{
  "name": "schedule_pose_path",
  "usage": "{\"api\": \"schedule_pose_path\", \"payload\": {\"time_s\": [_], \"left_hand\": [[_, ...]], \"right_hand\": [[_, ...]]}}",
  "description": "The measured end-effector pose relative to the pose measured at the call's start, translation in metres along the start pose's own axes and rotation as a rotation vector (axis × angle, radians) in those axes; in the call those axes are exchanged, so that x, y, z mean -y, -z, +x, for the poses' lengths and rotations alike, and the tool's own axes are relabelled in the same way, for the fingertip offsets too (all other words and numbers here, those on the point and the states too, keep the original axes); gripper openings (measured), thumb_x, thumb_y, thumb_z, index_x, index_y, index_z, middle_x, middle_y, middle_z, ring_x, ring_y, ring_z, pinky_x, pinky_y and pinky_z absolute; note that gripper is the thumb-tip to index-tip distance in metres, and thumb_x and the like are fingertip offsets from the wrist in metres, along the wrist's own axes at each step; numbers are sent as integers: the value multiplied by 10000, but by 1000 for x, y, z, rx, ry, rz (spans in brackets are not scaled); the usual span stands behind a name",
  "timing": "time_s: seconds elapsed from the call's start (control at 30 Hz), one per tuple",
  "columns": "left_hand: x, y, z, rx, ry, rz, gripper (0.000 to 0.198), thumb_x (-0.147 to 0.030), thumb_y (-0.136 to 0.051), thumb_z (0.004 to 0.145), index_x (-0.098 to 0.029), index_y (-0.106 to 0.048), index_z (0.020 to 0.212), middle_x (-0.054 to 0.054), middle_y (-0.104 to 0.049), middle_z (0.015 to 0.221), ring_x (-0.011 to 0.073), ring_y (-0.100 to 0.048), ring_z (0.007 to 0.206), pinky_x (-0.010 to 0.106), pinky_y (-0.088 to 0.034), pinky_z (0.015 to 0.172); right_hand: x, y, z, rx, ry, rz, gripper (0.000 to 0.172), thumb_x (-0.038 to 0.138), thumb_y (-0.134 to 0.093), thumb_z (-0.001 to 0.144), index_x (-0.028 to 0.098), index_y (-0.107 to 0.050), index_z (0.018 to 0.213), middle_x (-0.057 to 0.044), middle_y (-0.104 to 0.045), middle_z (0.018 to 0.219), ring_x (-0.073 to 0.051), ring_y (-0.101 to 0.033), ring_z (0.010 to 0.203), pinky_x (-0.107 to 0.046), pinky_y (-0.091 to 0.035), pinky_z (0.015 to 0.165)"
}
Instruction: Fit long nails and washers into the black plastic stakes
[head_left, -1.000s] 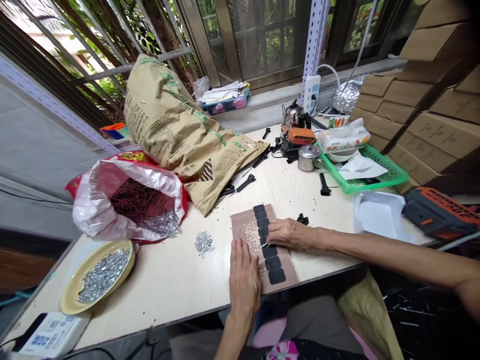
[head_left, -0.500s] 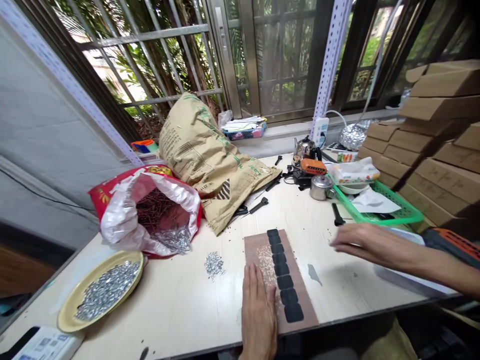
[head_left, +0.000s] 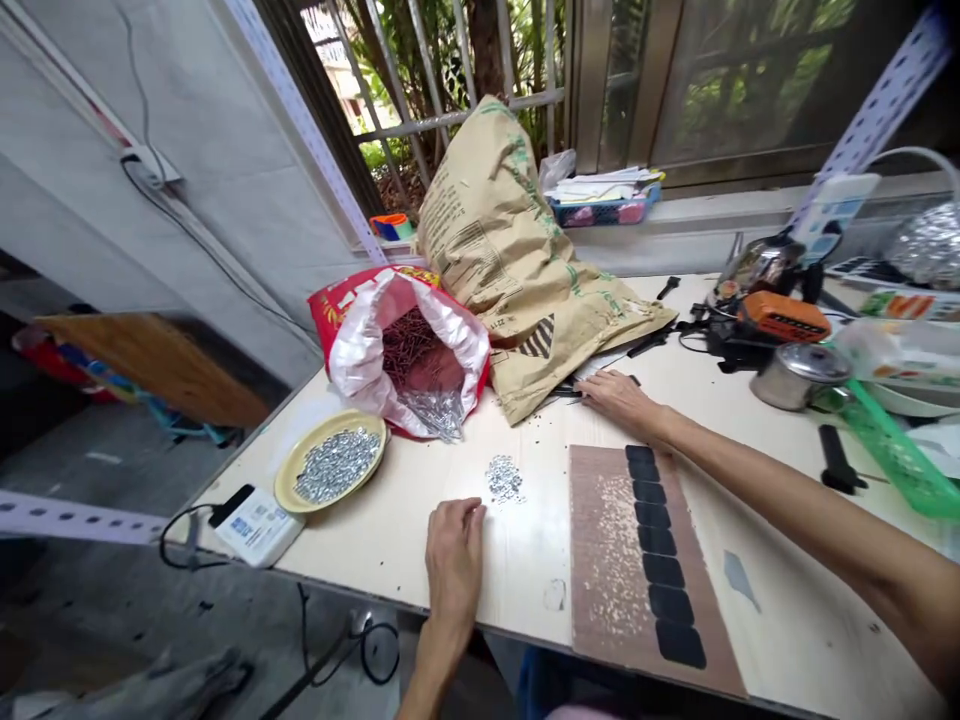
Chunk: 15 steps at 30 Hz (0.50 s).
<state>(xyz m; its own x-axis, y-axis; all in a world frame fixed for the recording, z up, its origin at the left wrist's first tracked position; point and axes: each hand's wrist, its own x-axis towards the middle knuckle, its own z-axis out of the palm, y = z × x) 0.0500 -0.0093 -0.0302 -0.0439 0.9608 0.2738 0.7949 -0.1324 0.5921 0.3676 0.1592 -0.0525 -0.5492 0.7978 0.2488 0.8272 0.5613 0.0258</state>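
Note:
My left hand (head_left: pixel 455 560) is over the front of the table, fingers curled and thumb against the forefinger. Just beyond its fingertips lies a small pile of shiny metal pieces (head_left: pixel 504 478). Whatever may be between these fingers is too small to make out. My right hand (head_left: pixel 622 400) reaches across to the sack's lower edge, its fingers closed down over a black-handled tool (head_left: pixel 636 380) that it mostly hides. Between my arms lies a brown board (head_left: pixel 581 560) with a column of black rounded squares (head_left: pixel 658 541) and many small pale specks beside them.
A yellow dish (head_left: pixel 289 480) of metal pieces and a red bag (head_left: pixel 322 310) of dark brown nails or screws stand at left. Behind leans a paper sack (head_left: pixel 480 240). Right are a steel cup (head_left: pixel 799 375), orange battery pack (head_left: pixel 784 315) and green basket (head_left: pixel 892 440). A white box (head_left: pixel 259 525) sits at the table edge.
The view has swung left. My left hand has left the board and moved beside the small metal pile. My right hand has come from the right side to the black-handled tool by the sack.

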Motion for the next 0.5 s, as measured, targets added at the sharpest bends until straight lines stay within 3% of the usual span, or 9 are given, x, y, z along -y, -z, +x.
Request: {"api": "schedule_pose_path", "payload": {"time_s": [0.17, 0.37, 0.5], "left_hand": [[-7, -10, -2, 98, -28, 107, 152, -298, -508, 862, -186, -606, 833, 66, -599, 852, 230, -543, 854, 355, -464, 718], [-13, -22, -1, 53, -69, 254, 128, -224, -496, 858, -179, -615, 861, 70, -598, 831, 224, -551, 824, 329, -455, 675], [-12, -21, 0, 24, -53, 190, 171, -216, -469, 856, -184, -632, 818, 66, -597, 790, 219, -556, 794, 329, -449, 672]], "right_hand": [[0, -2, -13, -7, -3, 18, 222, 191, -407, 931, 133, -599, 1026, -98, -595, 903, -229, -500, 897, -312, -366, 786], [3, 8, -29, -32, -39, 32, 234, 182, -397, 926, 149, -628, 918, -99, -579, 873, -214, -511, 851, -297, -404, 731], [15, 30, -38, -130, -83, 94, 230, 178, -385, 924, 150, -607, 977, -95, -577, 931, -197, -542, 877, -299, -443, 772]]}}
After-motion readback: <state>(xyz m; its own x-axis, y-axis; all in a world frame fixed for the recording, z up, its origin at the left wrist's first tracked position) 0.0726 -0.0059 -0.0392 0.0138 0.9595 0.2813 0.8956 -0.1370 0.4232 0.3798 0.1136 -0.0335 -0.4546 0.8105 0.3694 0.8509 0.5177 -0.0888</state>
